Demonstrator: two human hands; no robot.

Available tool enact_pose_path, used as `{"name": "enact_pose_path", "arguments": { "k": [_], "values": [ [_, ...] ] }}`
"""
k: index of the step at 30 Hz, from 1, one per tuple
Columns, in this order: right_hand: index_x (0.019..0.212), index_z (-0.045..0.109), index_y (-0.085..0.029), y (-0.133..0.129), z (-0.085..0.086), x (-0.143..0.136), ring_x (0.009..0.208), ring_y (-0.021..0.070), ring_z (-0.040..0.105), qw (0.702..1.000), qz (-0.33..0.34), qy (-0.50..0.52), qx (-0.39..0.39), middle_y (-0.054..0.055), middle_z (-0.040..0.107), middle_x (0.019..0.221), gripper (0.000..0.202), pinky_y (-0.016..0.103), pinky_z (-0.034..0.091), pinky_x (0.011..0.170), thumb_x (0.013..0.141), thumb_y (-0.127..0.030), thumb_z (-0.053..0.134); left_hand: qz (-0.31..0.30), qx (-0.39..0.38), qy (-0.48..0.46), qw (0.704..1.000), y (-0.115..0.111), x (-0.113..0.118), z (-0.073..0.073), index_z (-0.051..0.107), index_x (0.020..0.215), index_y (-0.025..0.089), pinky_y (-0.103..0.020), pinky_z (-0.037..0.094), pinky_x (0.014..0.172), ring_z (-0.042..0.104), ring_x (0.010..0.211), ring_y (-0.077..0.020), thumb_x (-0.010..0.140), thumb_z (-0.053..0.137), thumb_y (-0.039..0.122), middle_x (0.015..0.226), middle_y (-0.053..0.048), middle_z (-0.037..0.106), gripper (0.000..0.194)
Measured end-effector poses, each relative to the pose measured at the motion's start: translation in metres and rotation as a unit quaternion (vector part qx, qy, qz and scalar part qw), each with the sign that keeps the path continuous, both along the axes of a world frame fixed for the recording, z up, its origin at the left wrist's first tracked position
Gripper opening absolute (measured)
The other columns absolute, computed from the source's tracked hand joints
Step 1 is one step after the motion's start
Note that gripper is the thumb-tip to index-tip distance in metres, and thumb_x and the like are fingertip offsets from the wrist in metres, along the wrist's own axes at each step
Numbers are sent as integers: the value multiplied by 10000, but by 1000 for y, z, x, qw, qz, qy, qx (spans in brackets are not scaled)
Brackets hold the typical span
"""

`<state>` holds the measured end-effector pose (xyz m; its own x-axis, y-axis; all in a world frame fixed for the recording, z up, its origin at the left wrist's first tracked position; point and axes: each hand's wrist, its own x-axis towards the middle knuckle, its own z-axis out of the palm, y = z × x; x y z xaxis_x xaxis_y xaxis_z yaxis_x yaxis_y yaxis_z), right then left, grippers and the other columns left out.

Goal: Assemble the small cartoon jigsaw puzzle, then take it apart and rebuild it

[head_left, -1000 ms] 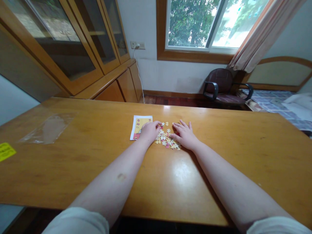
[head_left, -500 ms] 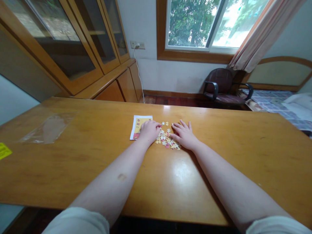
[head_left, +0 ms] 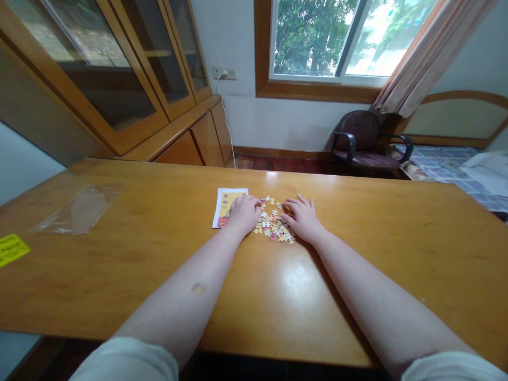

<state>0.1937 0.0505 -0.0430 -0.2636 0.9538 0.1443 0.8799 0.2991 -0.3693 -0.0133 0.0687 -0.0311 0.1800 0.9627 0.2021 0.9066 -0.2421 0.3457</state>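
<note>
A loose heap of small jigsaw puzzle pieces (head_left: 273,227), pale, yellow and pink, lies on the wooden table (head_left: 159,211) between my hands. Over the right part of a printed picture sheet (head_left: 221,208) rests my left hand (head_left: 245,213), its fingers curled together at the heap's left edge. Whatever its fingertips may hold is hidden. On the heap's right side, my right hand (head_left: 304,218) has its fingers apart, thumb and forefinger touching or just above the outer pieces. Several pieces (head_left: 270,200) lie at the far side of the heap.
To the left are a clear plastic bag (head_left: 83,209) and a yellow label (head_left: 12,250). Beyond the table stand a glass-doored cabinet (head_left: 159,114), a dark armchair (head_left: 357,137) and a bed (head_left: 440,164). A white cable (head_left: 225,111) hangs from the wall socket.
My right hand has shifted slightly right, and a few pieces at the heap's right and far edges have moved. My left hand stays almost in place. More of the yellow label shows.
</note>
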Motion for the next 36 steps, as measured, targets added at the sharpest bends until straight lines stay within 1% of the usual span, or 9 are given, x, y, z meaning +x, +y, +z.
{"name": "enact_pose_path", "arguments": {
  "k": [3, 8, 12, 16, 21, 24, 27, 32, 36],
  "values": [
    [1152, 664, -268, 0, 0, 0, 1385, 336, 271, 1000, -17, 0, 3, 70, 539, 1372, 388, 661, 86, 1097, 918, -501, 461, -9, 4, 0, 1000, 0, 0, -1, 737, 936, 232, -382, 422, 966, 577, 1018, -244, 845, 468, 179, 1016, -42, 707, 289],
    [1323, 558, -272, 0, 0, 1, 1407, 362, 211, 999, 32, -34, -1, 92, 446, 1455, 500, 669, 53, 1096, 913, -537, 451, -33, 3, 15, 999, 1, -1, -3, 709, 1083, 229, -371, 390, 1012, 558, 1078, -238, 848, 476, 183, 1110, -38, 688, 334],
    [1290, 586, -290, -1, 1, 1, 1397, 340, 244, 999, 40, -13, 4, 65, 472, 1438, 449, 650, 77, 1106, 925, -511, 446, -25, 13, 18, 999, 0, -1, -4, 674, 1164, 235, -373, 401, 992, 558, 1066, -239, 860, 463, 178, 1109, -53, 683, 375],
    [1244, 621, -331, -3, 3, 0, 1395, 333, 248, 998, 69, -5, -2, 48, 496, 1417, 399, 644, 70, 1108, 934, -500, 436, -38, 14, 26, 999, -1, -1, -3, 701, 1103, 268, -377, 391, 997, 545, 1075, -242, 878, 488, 231, 1110, -34, 682, 312],
    [1168, 669, -283, -3, 4, 0, 1365, 312, 306, 999, 39, 16, -3, 54, 540, 1370, 381, 620, 101, 1116, 958, -439, 391, -14, -2, 37, 999, 0, -2, -1, 720, 952, 230, -390, 417, 948, 580, 993, -258, 872, 510, 250, 986, -70, 699, 226],
    [1216, 641, -292, -3, 4, 0, 1364, 310, 305, 999, 41, 20, -2, 55, 531, 1381, 385, 620, 105, 1114, 960, -423, 384, 10, -13, 39, 999, 1, -2, 0, 702, 1007, 226, -404, 429, 930, 577, 1009, -279, 849, 561, 295, 1015, -93, 684, 223],
    [1202, 651, -316, -3, 4, 0, 1377, 322, 276, 999, 52, 9, -7, 39, 522, 1392, 374, 637, 89, 1107, 959, -402, 379, 10, -20, 49, 999, 2, -3, 0, 713, 1021, 239, -407, 436, 924, 578, 1015, -283, 855, 556, 320, 1029, -93, 682, 242],
    [1023, 717, -273, 0, 2, -1, 1314, 299, 378, 999, 14, 34, 10, 45, 621, 1262, 265, 616, 132, 1108, 907, -326, 484, 8, -10, 52, 999, 1, -2, 1, 733, 966, 244, -389, 458, 882, 595, 971, -272, 857, 535, 285, 993, -78, 699, 230],
    [1048, 711, -284, 2, -3, 0, 1283, 298, 409, 999, -5, 37, 24, 46, 645, 1225, 254, 620, 135, 1102, 886, -344, 526, 12, -14, 41, 999, 2, -2, 1, 737, 962, 256, -401, 451, 886, 606, 960, -274, 882, 505, 280, 971, -75, 716, 247]
  ]
}}
